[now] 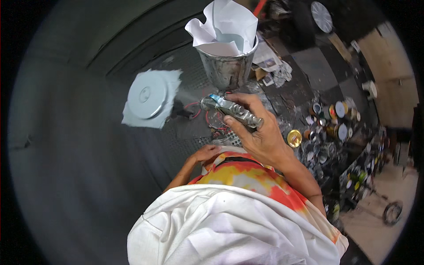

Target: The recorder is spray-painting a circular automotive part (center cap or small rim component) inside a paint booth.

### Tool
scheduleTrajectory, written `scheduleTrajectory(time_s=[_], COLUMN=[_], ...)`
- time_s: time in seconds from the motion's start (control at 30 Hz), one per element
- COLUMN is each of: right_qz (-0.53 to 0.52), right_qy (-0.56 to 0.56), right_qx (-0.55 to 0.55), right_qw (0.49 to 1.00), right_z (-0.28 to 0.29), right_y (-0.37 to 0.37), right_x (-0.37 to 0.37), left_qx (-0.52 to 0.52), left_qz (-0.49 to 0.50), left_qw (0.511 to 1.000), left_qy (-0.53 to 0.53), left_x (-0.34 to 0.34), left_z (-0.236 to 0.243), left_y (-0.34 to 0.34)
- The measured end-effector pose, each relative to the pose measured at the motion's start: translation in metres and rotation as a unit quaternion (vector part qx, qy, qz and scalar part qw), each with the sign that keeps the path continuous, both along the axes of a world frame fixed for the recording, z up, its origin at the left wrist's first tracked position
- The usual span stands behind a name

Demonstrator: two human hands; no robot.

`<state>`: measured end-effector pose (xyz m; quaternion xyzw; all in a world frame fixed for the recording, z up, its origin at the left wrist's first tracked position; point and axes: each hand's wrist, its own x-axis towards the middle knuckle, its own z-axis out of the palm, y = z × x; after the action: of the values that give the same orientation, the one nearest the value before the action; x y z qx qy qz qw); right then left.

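Observation:
My right hand (260,132) is closed around a metal spray gun (232,110), its nozzle turned left. On top of the gun stands a paint-smeared metal cup (227,68), lined with crumpled white paper (234,20) and holding pale grey liquid. To the left, a round pale grey disc (148,95) with a raised rim and a small centre ring sits on a ragged-edged sheet (131,118) coated the same colour. Faint mist hangs between nozzle and disc. My left hand (205,153) lies against my waist, fingers outstretched and holding nothing visible.
A red hose (208,117) curls below the gun. Several paint cans (342,131) and a gold lid (294,138) crowd the floor at right. Crumpled paper (280,73) and a wheel (321,17) lie farther back. A dark wall (66,154) fills the left.

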<state>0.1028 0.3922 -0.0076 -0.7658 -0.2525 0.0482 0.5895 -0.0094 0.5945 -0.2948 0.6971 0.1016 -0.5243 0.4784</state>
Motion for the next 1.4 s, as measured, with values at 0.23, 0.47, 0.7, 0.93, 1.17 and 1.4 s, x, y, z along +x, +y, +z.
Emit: scheduleTrajectory(time_s=[0.23, 0.47, 0.7, 0.93, 1.17, 1.4], right_qz=[-0.188, -0.45, -0.682, -0.784, -0.831, -0.889], right_qy=[-0.202, -0.249, -0.137, -0.071, -0.141, -0.154], right_qx=[0.004, -0.064, -0.026, 0.201, 0.266, 0.319], right_qw=[0.961, 0.855, 0.718, 0.583, 0.467, 0.29], right_z=[-0.027, -0.038, -0.031, -0.061, -0.111, -0.114], right_y=[-0.186, -0.372, -0.524, -0.581, -0.649, -0.728], right_x=[-0.008, -0.063, -0.163, -0.272, -0.352, -0.405], left_qx=[-0.221, -0.312, -0.404, -0.432, -0.421, -0.484], left_qz=[-0.02, -0.204, -0.137, -0.422, -0.623, -0.562], left_qw=[0.927, 0.861, 0.894, 0.748, 0.589, 0.496], left_qy=[-0.302, -0.347, -0.138, -0.275, -0.296, -0.451], left_x=[0.087, 0.074, 0.011, -0.024, -0.073, -0.156], left_z=[0.167, 0.167, 0.197, 0.193, 0.189, 0.179], left_y=[-0.209, -0.438, -0.631, -0.761, -0.885, -0.974])
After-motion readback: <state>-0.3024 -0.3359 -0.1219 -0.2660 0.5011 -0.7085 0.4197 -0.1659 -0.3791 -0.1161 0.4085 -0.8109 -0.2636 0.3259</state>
